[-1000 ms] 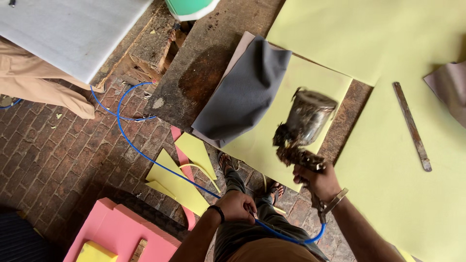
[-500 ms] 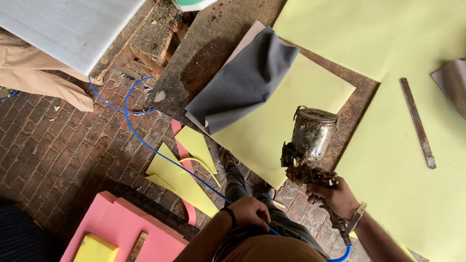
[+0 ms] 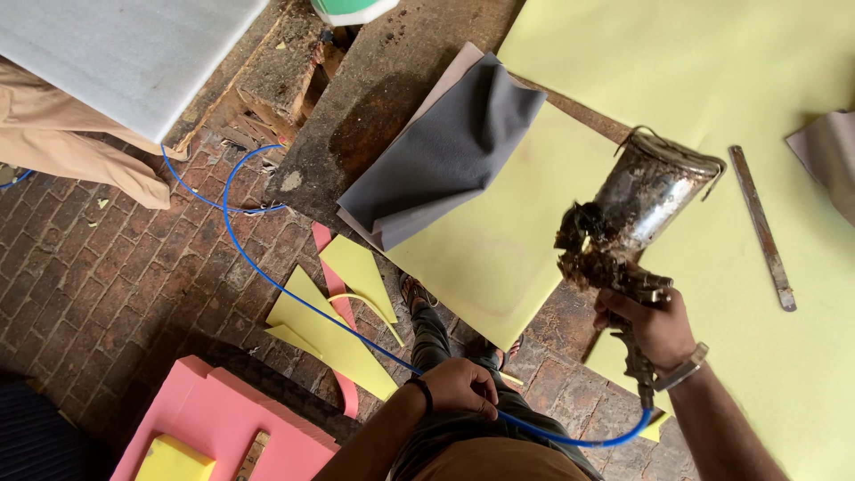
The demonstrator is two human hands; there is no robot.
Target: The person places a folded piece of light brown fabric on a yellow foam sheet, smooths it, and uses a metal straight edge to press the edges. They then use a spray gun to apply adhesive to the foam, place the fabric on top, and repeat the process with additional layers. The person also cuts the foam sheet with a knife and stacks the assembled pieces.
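Note:
My right hand grips the handle of a dirty metal spray gun with a round cup on top, held above the yellow foam sheet. A blue air hose runs from the gun's base, under my left hand, across the brick floor. My left hand is closed on the hose near my waist. A piece of grey fabric lies folded back over the left part of the yellow sheet.
A metal ruler lies on a larger yellow sheet at right. Yellow and pink foam offcuts lie on the brick floor. Pink foam blocks sit at bottom left, white foam at top left.
The spray gun and my right hand have moved to the right, away from the grey fabric, to the yellow sheet's right edge. My left hand has stayed on the hose.

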